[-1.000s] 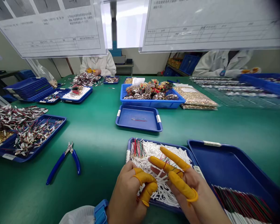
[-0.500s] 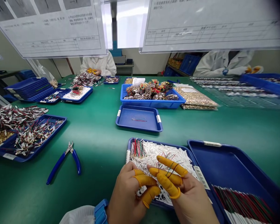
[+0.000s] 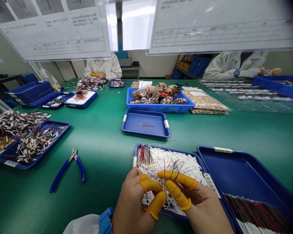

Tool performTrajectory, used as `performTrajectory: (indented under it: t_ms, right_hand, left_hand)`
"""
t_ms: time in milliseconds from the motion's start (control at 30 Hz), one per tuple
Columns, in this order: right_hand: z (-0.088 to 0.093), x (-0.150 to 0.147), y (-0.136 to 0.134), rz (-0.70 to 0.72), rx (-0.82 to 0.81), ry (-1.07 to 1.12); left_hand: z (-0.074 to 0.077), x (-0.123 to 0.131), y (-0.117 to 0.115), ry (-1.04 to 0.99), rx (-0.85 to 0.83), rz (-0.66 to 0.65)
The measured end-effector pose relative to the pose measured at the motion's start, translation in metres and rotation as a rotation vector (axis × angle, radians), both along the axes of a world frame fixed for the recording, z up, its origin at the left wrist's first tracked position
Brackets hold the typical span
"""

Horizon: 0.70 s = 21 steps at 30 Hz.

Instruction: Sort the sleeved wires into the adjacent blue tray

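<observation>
Above a blue tray (image 3: 136,152) of loose white tubes (image 3: 158,159), my two hands meet, yellow finger cots on their fingers. My left hand (image 3: 139,198) is closed, its thumb and forefinger pinching a small white tube (image 3: 163,185) that stands upright. A dark red wire (image 3: 164,163) rises above this tube. My right hand (image 3: 192,198) curls its thumb and forefinger close to the same tube. Several thin red, green and black wires (image 3: 177,165) stick up behind the right forefinger, seemingly held by that hand; their lower ends are hidden. Red and green wires (image 3: 144,154) lie in the tray's far left corner.
Blue-handled cutters (image 3: 65,169) lie open at left. Right is a tray (image 3: 234,162) with rows of sleeved wires. A small tray (image 3: 146,130) holds a few wires; a bin (image 3: 158,108) of metal-ended bundles stands behind. Two people in white coats sit across the table.
My right forefinger has come down and the right fingers have shifted slightly, uncovering the white tube between the hands. My left hand stays almost in place.
</observation>
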State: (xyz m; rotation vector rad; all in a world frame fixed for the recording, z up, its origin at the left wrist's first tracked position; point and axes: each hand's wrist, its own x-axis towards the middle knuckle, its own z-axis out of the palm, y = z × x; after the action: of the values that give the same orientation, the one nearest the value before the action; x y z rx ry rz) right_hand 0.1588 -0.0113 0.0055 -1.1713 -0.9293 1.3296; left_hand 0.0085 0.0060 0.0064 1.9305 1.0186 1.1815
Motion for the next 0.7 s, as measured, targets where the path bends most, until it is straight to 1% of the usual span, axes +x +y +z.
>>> performTrajectory:
  t_ms: [67, 167, 300, 367, 433, 533, 633, 700]
  right_hand:
    - [-0.006, 0.002, 0.000, -0.012, 0.042, -0.086]
    - [-0.014, 0.001, -0.001, -0.017, 0.132, -0.181]
    - [-0.018, 0.000, -0.002, -0.023, 0.225, -0.375]
    - [-0.017, 0.000, -0.002, 0.002, 0.249, -0.441]
    - [-0.016, 0.000, -0.002, 0.006, 0.270, -0.452]
    - [-0.012, 0.002, -0.003, -0.055, 0.280, -0.444]
    - [-0.007, 0.005, -0.002, -0.102, 0.265, -0.469]
    - [-0.003, 0.005, -0.003, -0.084, 0.268, -0.477]
  left_hand:
    - [-0.001, 0.000, 0.000, 0.039, 0.022, 0.012]
    - [-0.003, 0.000, -0.001, 0.102, 0.102, 0.027]
    - [-0.006, 0.000, -0.003, 0.189, 0.219, 0.079]
    - [-0.007, 0.000, -0.004, 0.212, 0.256, 0.089]
    - [-0.007, 0.001, -0.004, 0.209, 0.283, 0.081]
    - [-0.006, 0.002, -0.005, 0.202, 0.308, 0.045]
    - [-0.003, 0.001, -0.005, 0.269, 0.255, 0.034]
    - [0.000, 0.000, -0.005, 0.281, 0.220, 0.064]
